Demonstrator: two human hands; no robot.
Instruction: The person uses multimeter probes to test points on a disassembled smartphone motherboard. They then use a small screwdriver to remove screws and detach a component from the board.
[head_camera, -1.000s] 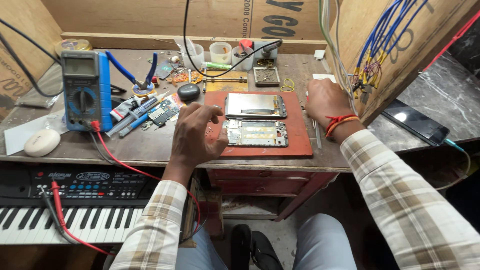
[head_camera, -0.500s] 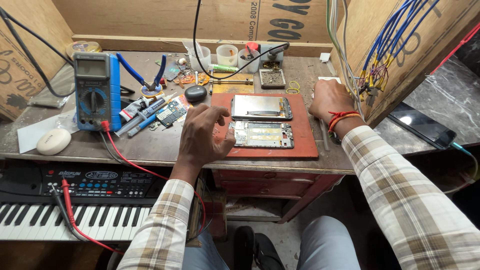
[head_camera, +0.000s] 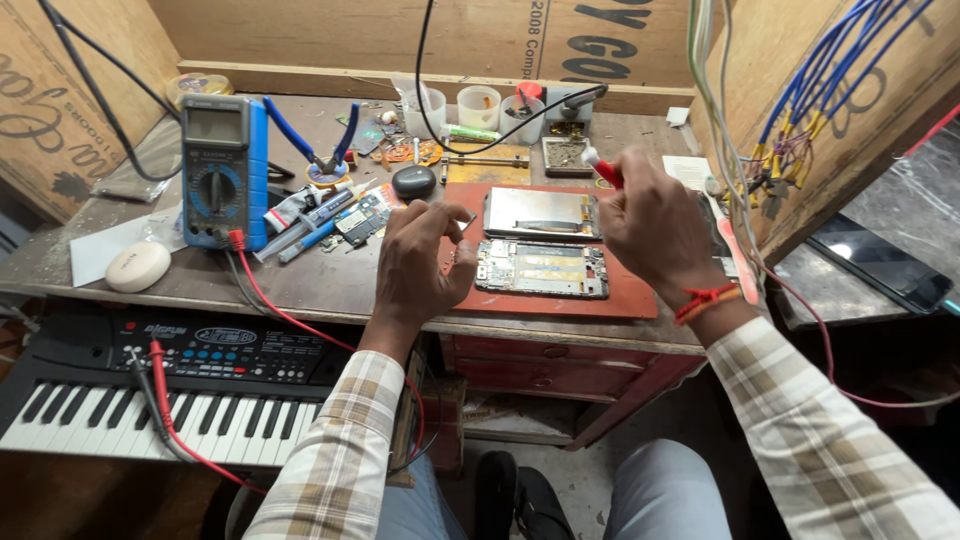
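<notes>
We have the opened phone (head_camera: 541, 268) lying on the red work mat (head_camera: 620, 296), circuit side up, with its detached screen panel (head_camera: 541, 212) just behind it on the same mat. Our right hand (head_camera: 655, 225) pinches a red-handled tool (head_camera: 603, 167), probably a small screwdriver, above the mat's right half. Our left hand (head_camera: 420, 262) rests at the mat's left edge, fingers curled narrow; whether they hold something small we cannot tell. We should steady the phone with the left hand and bring the tip down straight.

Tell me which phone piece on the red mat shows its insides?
The near piece, beside the left hand, shows circuit boards. The far piece is plain silvery.
</notes>
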